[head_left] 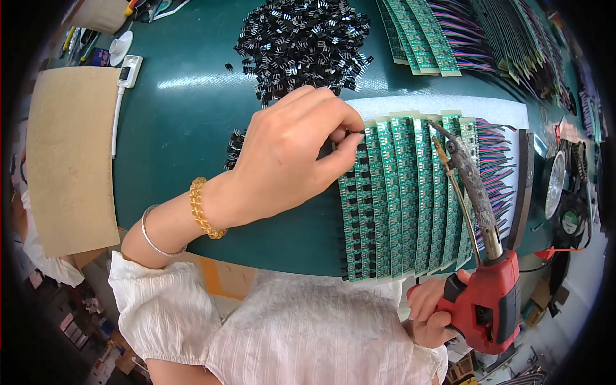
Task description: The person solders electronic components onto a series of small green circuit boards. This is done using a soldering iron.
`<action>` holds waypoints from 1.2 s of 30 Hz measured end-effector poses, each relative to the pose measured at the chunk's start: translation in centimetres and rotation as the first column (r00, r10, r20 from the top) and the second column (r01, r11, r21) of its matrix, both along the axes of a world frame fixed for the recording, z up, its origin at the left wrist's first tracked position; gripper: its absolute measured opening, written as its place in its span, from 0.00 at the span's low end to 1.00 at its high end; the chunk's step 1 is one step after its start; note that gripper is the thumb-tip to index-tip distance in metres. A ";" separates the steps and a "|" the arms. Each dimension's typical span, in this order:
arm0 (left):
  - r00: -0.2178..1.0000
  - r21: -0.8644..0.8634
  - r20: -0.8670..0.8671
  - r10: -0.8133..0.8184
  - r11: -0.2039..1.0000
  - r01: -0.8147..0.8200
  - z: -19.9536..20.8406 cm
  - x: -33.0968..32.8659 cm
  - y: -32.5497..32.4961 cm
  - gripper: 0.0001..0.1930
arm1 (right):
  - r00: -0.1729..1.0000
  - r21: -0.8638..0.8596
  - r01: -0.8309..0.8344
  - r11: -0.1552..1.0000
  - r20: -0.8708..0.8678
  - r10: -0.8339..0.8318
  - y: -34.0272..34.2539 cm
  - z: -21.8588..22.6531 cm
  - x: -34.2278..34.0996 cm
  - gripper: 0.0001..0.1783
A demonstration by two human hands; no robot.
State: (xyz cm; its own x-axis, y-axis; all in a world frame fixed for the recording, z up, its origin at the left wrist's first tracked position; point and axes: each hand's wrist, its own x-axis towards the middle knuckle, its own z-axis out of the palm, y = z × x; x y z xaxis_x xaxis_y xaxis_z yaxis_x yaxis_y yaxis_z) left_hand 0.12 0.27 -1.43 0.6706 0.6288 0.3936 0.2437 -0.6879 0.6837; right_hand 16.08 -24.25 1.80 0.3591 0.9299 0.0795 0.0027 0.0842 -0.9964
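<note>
My left hand reaches across the green mat, its fingertips pinching a small black component at the top left corner of a fanned row of green circuit boards. Whether the piece is gripped or just pressed is hard to tell. A beaded bracelet and a thin bangle circle that wrist. My right hand grips a red soldering gun by its handle at the lower right. The gun's crusted metal barrel rises over the boards, with its tip near their upper edge. Coloured ribbon wires trail from the boards' right side.
A heap of small black components lies at the top centre. More boards with wires are stacked at the top right. A white foam sheet lies under the row. A cardboard panel stands on the left, a small fan on the right.
</note>
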 end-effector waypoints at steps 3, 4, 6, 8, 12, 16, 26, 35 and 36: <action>1.000 -0.019 0.019 0.000 1.000 0.000 -0.1 0.1 0.0 0.07 | 0.997 -0.053 0.072 0.996 -0.037 -0.074 -0.7 0.0 -0.9 0.42; 1.000 -0.036 0.021 -0.005 0.999 0.006 0.0 0.1 0.1 0.07 | 0.976 -0.119 0.198 0.973 -0.062 -0.207 -0.9 0.1 -1.3 0.42; 1.000 -0.057 0.026 -0.008 0.998 0.010 0.1 0.0 0.3 0.07 | 0.996 -0.051 0.045 0.998 -0.069 -0.048 -0.3 0.0 -0.1 0.43; 1.000 -0.126 0.004 -0.024 0.992 0.024 0.4 0.0 0.5 0.06 | 0.991 0.022 -0.112 0.993 -0.069 0.113 -0.2 -0.1 0.5 0.43; 1.000 -0.203 0.002 -0.018 0.979 0.018 0.6 -0.1 0.6 0.06 | 0.990 -0.031 -0.064 0.997 -0.125 0.060 -1.0 -0.7 0.1 0.41; 0.999 -0.218 -0.005 -0.034 0.975 0.032 0.6 -0.1 0.8 0.06 | 0.993 -0.058 0.002 0.998 -0.117 -0.009 -0.3 -0.6 -0.2 0.38; 1.000 -0.205 -0.009 -0.028 0.978 0.026 0.7 -0.1 0.8 0.06 | 0.988 -0.163 0.106 0.981 -0.097 -0.123 -3.6 -1.7 -0.1 0.36; 0.999 -0.179 -0.044 -0.032 0.984 0.024 0.7 -0.3 0.9 0.06 | 0.990 -0.150 0.076 0.986 -0.105 -0.092 -3.7 -1.9 -0.1 0.43; 0.998 -0.179 -0.042 -0.035 0.983 0.027 0.7 -0.2 0.9 0.06 | 0.989 -0.175 0.121 0.977 -0.068 -0.135 -3.2 -1.5 -0.7 0.43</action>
